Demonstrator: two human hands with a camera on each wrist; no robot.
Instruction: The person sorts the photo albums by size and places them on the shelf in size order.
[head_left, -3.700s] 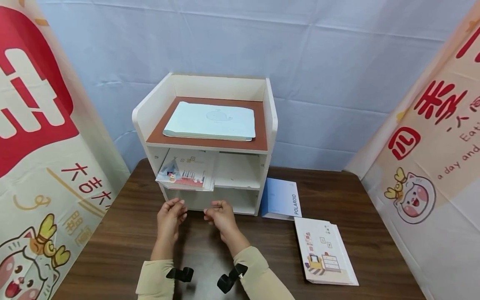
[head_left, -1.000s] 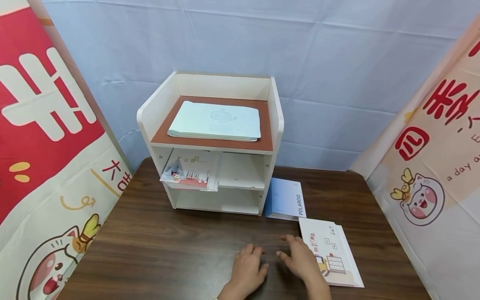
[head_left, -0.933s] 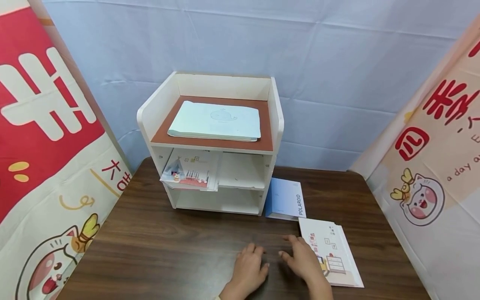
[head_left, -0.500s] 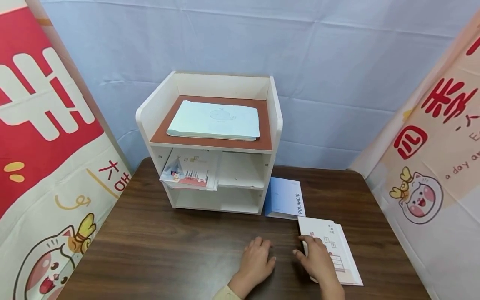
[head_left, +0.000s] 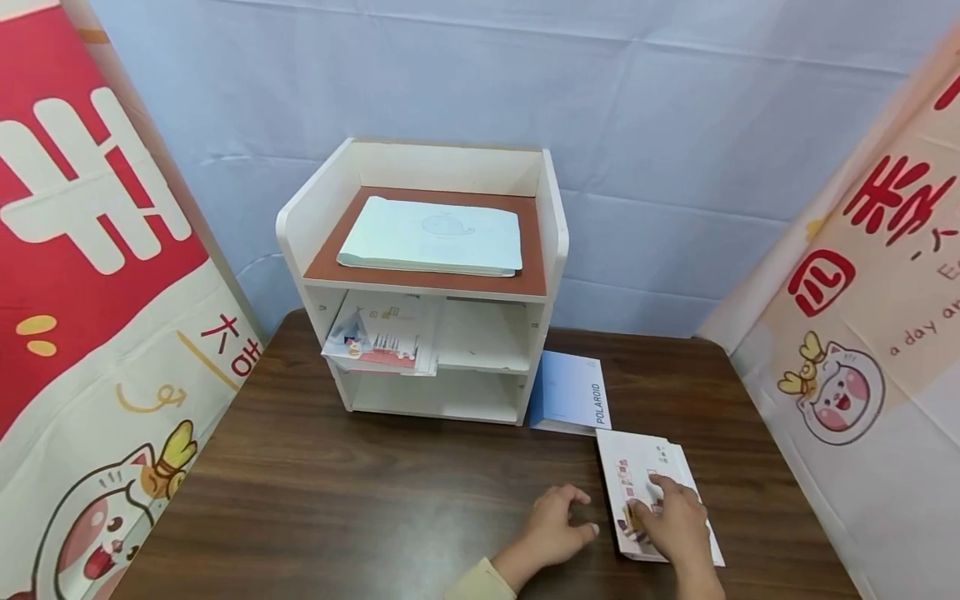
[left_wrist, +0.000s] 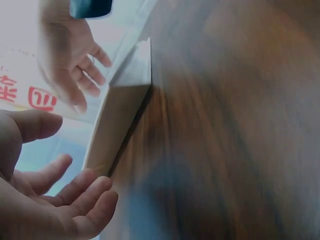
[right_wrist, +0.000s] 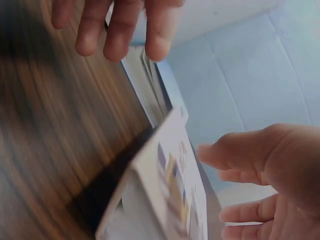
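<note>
Both hands have moved. A few seconds ago they were right in front of the white shelf [head_left: 442, 287]; now they are off past its right side, by the white picture book [head_left: 628, 475]. Half a second ago the right hand [head_left: 675, 521] was over the book's left edge, and now it is over the cover. I can't tell if it touches. Its thumb and fingers are apart, with nothing in them. The left hand [head_left: 557, 527] has come closer too, just left of the book, thumb and fingers spread wide and holding nothing.

The book has stayed put on the table [head_left: 330, 500], in front of the shelf and to its right, cover up. Its long side runs from near the shelf out toward the person, leaning a little to the right. The far end points at the blue POLAROID book [head_left: 570, 392], which stands beside the shelf.
</note>
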